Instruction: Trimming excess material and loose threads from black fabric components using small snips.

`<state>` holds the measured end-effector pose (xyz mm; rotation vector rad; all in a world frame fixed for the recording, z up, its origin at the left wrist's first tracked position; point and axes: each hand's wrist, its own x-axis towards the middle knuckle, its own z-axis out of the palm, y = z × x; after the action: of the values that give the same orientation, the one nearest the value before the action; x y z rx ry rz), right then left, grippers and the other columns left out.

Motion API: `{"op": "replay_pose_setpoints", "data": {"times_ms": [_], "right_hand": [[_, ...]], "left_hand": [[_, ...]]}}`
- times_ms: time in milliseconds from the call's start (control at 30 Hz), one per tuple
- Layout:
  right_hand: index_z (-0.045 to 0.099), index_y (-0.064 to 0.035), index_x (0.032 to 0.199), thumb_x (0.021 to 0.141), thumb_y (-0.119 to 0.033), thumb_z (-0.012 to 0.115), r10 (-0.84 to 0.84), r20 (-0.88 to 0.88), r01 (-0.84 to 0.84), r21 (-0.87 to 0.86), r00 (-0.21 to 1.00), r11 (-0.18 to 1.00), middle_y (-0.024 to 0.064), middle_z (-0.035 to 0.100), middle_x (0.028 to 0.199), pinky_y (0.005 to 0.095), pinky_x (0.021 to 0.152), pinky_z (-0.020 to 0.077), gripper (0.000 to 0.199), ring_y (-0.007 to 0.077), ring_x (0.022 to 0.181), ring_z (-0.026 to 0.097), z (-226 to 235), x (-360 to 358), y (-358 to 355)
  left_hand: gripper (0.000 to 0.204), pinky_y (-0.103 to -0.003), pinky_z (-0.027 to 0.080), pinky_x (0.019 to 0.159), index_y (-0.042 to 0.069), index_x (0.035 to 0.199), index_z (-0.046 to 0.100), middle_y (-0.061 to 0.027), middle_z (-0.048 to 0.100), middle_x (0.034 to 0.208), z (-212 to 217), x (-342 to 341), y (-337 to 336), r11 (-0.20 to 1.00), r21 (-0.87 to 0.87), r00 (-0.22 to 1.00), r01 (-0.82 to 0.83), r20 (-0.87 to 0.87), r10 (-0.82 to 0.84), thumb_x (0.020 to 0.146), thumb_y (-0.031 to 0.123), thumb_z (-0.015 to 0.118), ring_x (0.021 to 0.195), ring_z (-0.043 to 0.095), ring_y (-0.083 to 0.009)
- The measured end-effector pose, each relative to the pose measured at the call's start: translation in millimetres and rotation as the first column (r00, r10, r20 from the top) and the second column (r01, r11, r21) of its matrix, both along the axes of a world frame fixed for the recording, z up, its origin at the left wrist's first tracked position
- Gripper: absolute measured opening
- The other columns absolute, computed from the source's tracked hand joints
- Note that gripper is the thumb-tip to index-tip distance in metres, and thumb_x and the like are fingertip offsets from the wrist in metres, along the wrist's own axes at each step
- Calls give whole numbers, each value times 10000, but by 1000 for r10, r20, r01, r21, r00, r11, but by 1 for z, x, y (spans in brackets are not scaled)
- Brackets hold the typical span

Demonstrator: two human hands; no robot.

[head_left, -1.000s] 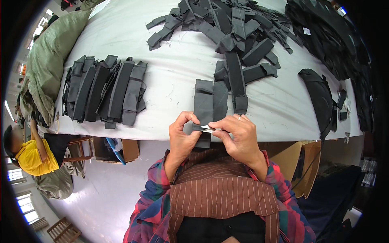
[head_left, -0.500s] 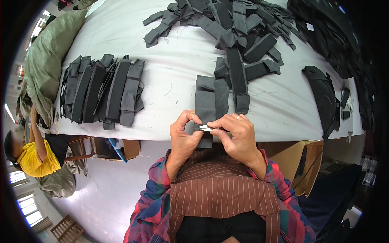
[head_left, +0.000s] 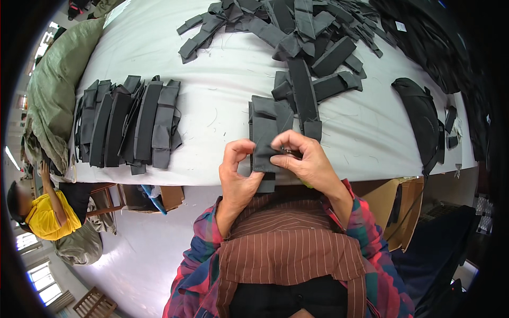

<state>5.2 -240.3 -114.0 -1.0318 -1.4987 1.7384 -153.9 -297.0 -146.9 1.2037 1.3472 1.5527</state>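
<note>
The left hand (head_left: pixel 239 165) pinches a dark gray fabric strip (head_left: pixel 265 131) at the desk's (head_left: pixel 209 151) near edge, seemingly to steady it; the right hand (head_left: pixel 306 160) touches it, grip unclear. Leftward, a row of strips (head_left: pixel 147 124) apparently sits sorted from the heap (head_left: pixel 304 21) toward the far edge.

Forearms, 2: left forearm (head_left: pixel 204 246) and right forearm (head_left: pixel 367 228), sleeved, slanting up and inward.
Wrists, 2: left wrist (head_left: pixel 228 209) and right wrist (head_left: pixel 339 197), bare.
Left hand (head_left: pixel 238 164), 1: index finger (head_left: pixel 241 147) bent above, thumb (head_left: pixel 253 183) below, tips apart, rounded gap between.
Right hand (head_left: pixel 313 159), 1: index finger and thumb pointing left, tips apart, index higher; other fingers curled, partly hidden.
Hands facing, well clear of contact.
</note>
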Motion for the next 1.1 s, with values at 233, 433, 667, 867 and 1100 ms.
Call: {"op": "replay_pose_setpoints", "data": {"times_ms": [233, 433, 667, 867, 1100], "right_hand": [[611, -71, 807, 649, 58, 626, -47, 210, -94, 610, 977, 787, 30, 585, 675, 290, 571, 432, 205, 190, 605, 587, 9, 1, -18], [616, -80, 777, 591, 103, 591, -99, 183, -49, 666, 978, 745, 21, 562, 646, 298, 530, 344, 262, 194, 554, 533, -3, 3, -22], [649, -91, 834, 632, 17, 653, -90, 311, -145, 656, 946, 741, 21, 584, 678, 304, 590, 361, 229, 192, 610, 544, 15, 7, -22], [672, -124, 909, 760, -156, 715, -398, 315, 50, 728, 862, 684, -4, 600, 720, 312, 583, 326, 159, 181, 638, 529, 8, 15, -17], [662, -129, 850, 750, -166, 720, -516, 287, 43, 843, 807, 536, -23, 587, 694, 322, 568, 314, 122, 178, 601, 512, 12, 6, -22]], "left_hand": [[277, -265, 447, 857, -13, 1035, 547, -85, 594, 1069, -16, -9, 6, 999, -39, 1000, 0, -16, 0, 777, -17, 647, 932, 580, -134], [272, -239, 455, 814, -18, 1139, 544, -62, 599, 1056, -13, -8, -1, 958, -152, 841, 243, 526, -130, 875, 18, 598, 959, 550, -86], [281, -240, 444, 840, -30, 1110, 503, -82, 565, 1081, 3, -1, -1, 969, -106, 837, 224, 531, -135, 840, -65, 568, 946, 551, -106], [256, -241, 436, 853, -25, 1083, 506, -85, 562, 1086, 7, -6, -1, 967, -105, 858, 231, 491, -151, 838, -73, 559, 972, 544, -113], [242, -237, 443, 838, -10, 1065, 519, -77, 576, 1062, 15, -6, -7, 958, -137, 825, 250, 548, -137, 836, -73, 561, 955, 548, -104]]}}
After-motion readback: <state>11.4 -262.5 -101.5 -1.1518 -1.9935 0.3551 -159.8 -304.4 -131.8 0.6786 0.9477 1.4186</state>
